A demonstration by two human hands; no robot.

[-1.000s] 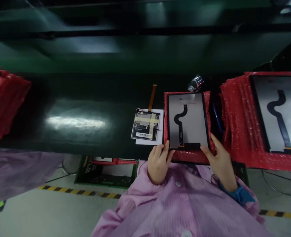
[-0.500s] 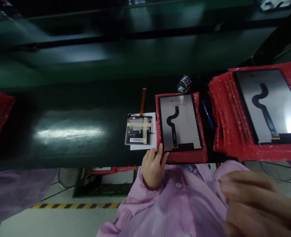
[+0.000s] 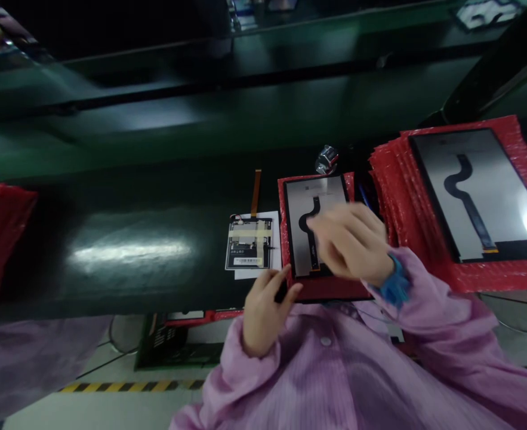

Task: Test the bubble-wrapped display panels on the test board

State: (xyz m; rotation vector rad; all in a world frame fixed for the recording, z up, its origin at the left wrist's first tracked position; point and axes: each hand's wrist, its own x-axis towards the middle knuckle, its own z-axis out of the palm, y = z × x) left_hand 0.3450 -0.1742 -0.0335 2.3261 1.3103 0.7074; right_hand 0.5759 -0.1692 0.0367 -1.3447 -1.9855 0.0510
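A display panel [image 3: 296,239] lies face down on a red bubble-wrap sleeve [image 3: 330,291] in front of me, with a black S-shaped ribbon cable [image 3: 311,242] on its back. My left hand [image 3: 263,313] is open, fingers apart, the index tip at the panel's lower left corner. Over the panel's right half is my right hand [image 3: 350,242], blurred by motion and wearing a blue wristband [image 3: 396,283]; whether its fingers hold anything is hidden. Left of the panel, a taped circuit board [image 3: 240,245] with an orange flat cable [image 3: 256,194] rests on a white sheet [image 3: 276,239].
At right, another display panel [image 3: 505,179] tops a stack of red sleeves [image 3: 395,203]. A shiny metal piece [image 3: 326,160] stands behind the middle panel, with a blue pen-like item [image 3: 365,196] beside it. More red sleeves [image 3: 3,233] lie at far left. A green crate [image 3: 173,355] sits below the table.
My right hand has swung from the lower right foreground to above the middle panel. My left hand has shifted slightly left and its fingers have spread. The view has tilted a little.
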